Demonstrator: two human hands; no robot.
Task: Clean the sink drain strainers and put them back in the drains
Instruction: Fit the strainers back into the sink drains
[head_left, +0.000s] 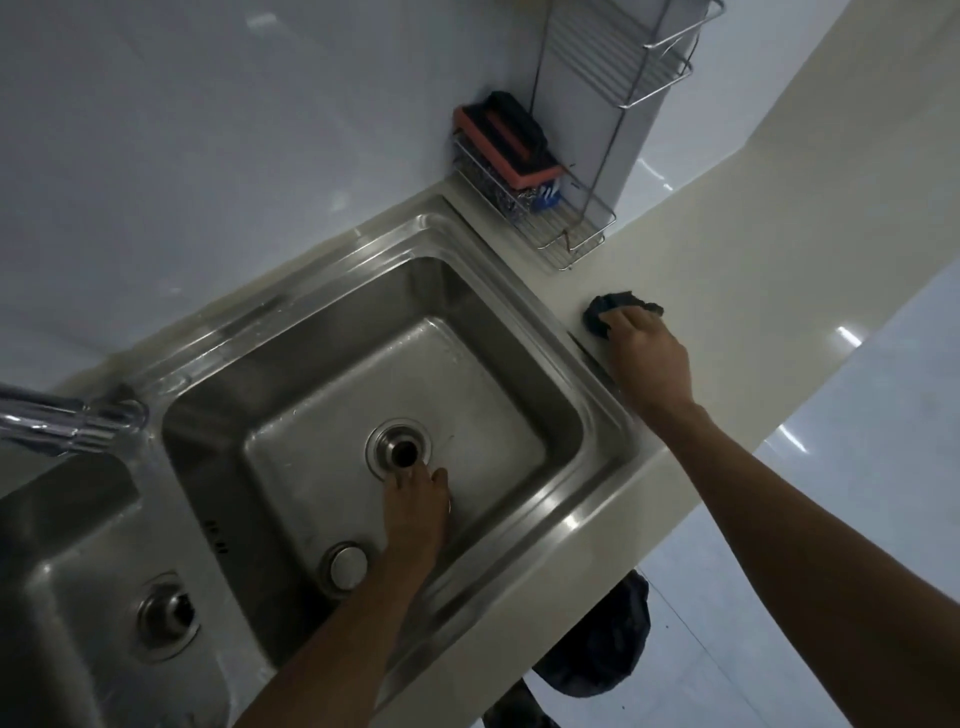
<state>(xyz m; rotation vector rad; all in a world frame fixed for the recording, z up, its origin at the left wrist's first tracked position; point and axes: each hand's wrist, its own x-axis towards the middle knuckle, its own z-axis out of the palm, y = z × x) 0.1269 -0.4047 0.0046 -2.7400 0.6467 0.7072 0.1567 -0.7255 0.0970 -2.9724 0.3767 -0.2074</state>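
Observation:
In the right basin of the steel double sink (519, 332), my left hand (415, 514) reaches down to the round drain (399, 449). Its fingertips touch the drain's near rim, and the fingers look fairly straight. The drain's middle is dark, and I cannot tell whether a strainer sits in it. The left basin's drain (167, 617) also shows a metal ring around a dark middle. On the counter to the right of the sink, my right hand (649, 364) holds a dark crumpled cloth (605, 312), its fingers bent over it.
A chrome faucet (62, 421) juts in from the left over the divider. A round metal cap (345, 566) sits on the right basin's near wall. A wire rack (561, 228) with an orange-and-black sponge (504, 148) stands in the corner. A dark bag (597, 644) hangs below the counter edge.

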